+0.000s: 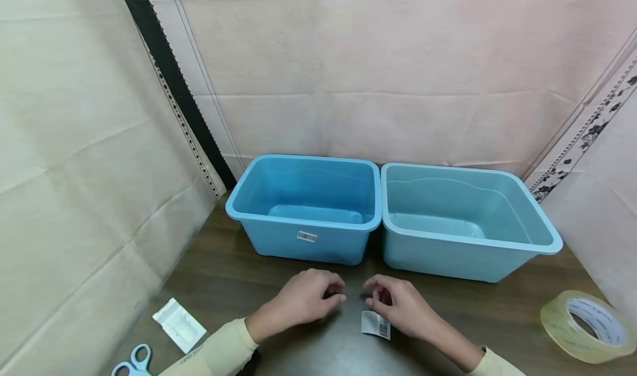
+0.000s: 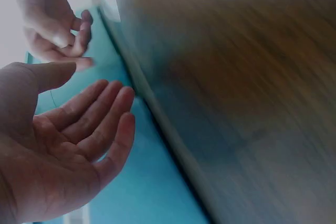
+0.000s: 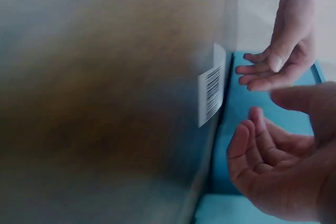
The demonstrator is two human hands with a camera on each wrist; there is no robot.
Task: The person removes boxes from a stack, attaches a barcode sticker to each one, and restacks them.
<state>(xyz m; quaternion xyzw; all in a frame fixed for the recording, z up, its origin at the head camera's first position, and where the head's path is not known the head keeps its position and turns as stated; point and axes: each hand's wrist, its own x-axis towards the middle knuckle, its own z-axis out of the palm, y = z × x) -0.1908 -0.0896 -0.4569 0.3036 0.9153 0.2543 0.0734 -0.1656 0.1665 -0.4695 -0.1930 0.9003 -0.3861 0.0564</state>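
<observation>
My left hand (image 1: 311,294) hovers low in front of the blue bin (image 1: 303,238), its fingers loosely bent and nothing in them. Facing it, my right hand (image 1: 398,304) has its fingers loosely curled, holding nothing. Just below the right fingertips a small white barcode label (image 1: 373,324) lies on the table, its ends curling up; the right wrist view shows the barcode label (image 3: 211,90) standing off the surface. Both palms appear bare in the wrist views, as in the left palm (image 2: 63,156).
A paler blue-green bin (image 1: 463,260) stands right of the blue one, rims nearly touching. A roll of clear tape (image 1: 584,326) sits at the right. On the left lie a white packet (image 1: 180,325) and light-blue scissors (image 1: 134,365). Cloth walls (image 1: 398,61) surround the wooden table (image 1: 224,271).
</observation>
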